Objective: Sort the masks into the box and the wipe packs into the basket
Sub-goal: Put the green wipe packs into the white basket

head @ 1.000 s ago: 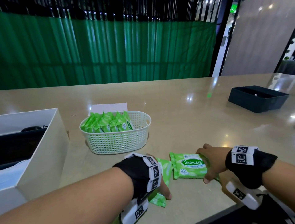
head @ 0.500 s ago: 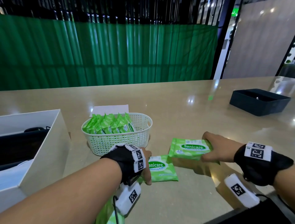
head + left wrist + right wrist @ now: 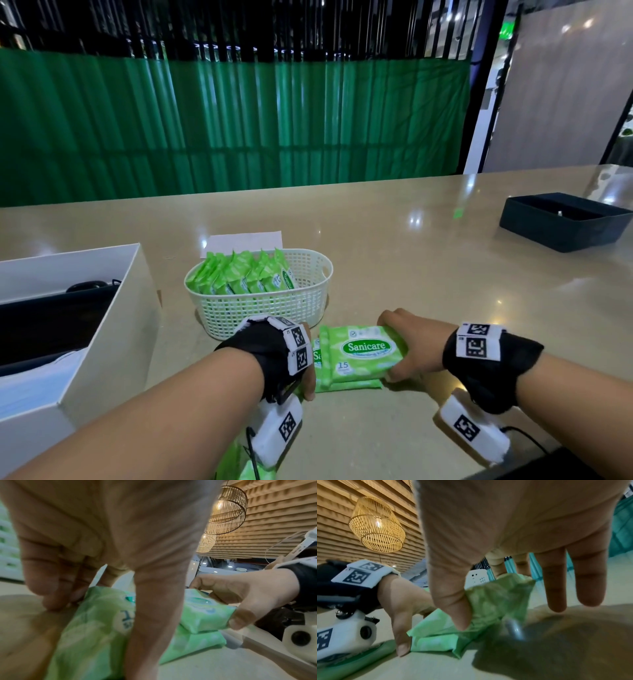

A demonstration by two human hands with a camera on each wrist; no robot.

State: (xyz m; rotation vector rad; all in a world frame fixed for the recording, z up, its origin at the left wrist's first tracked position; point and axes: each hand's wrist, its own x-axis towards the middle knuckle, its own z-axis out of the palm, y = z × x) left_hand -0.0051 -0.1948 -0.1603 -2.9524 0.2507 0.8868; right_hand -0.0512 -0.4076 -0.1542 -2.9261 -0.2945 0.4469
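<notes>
Two stacked green plastic wipe packs [image 3: 363,365], right hand [image 3: 414,342] pinching the upper pack [image 3: 364,349], left hand [image 3: 291,356] clasping the lower pack [image 3: 346,384]: I'd square their edges before lifting both.

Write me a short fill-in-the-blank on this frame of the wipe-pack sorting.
The right hand grips the upper wipe pack, branded ____.
The left hand holds the lower wipe pack; the count printed on the upper is ____.
Sorted packs stand in the white ____.
The white box stands on the ____ side of the basket.
Missing: Sanicare; 15; basket; left.
</notes>
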